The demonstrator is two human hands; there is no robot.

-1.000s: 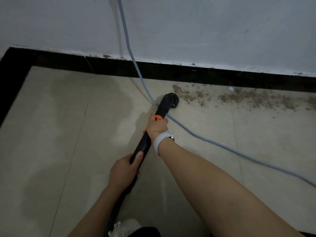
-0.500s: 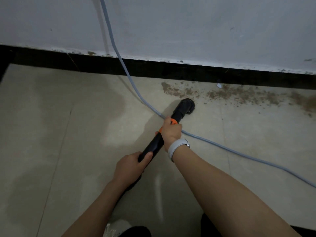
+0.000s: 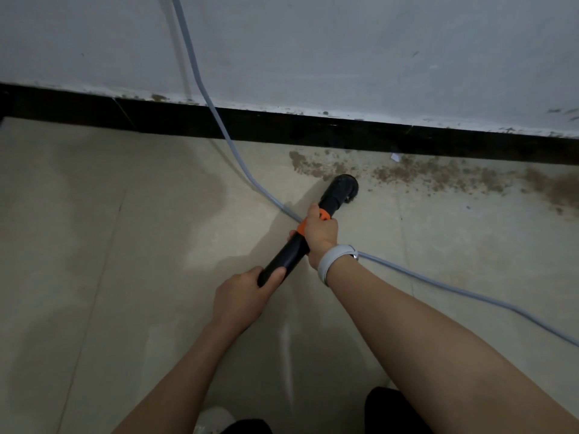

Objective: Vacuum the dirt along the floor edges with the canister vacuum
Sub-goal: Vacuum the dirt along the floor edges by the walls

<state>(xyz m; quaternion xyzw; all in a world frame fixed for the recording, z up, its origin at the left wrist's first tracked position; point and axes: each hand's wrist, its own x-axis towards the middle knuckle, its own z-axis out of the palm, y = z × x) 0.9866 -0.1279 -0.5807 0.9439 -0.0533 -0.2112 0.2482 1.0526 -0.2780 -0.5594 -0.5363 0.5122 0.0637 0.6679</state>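
A black vacuum wand (image 3: 286,253) with an orange collar (image 3: 324,216) slants up and to the right across the beige tiled floor. Its round black nozzle (image 3: 344,187) rests on the floor at the near edge of a band of brown dirt (image 3: 435,175), which lies along the black skirting (image 3: 313,128). My right hand (image 3: 319,234), with a pale wristband, grips the wand at the orange collar. My left hand (image 3: 242,297) grips the wand's lower end. The canister itself is out of view.
A grey cable (image 3: 219,126) hangs down the white wall (image 3: 344,51), passes under the wand and runs off to the right over the floor. A small white scrap (image 3: 394,156) lies by the skirting. My dark trouser leg (image 3: 388,408) and a pale shoe (image 3: 213,418) show at the bottom.
The nozzle has shifted to the right along the wall edge, into the left part of the dirt band. Both hands kept their grip on the wand and moved with it.
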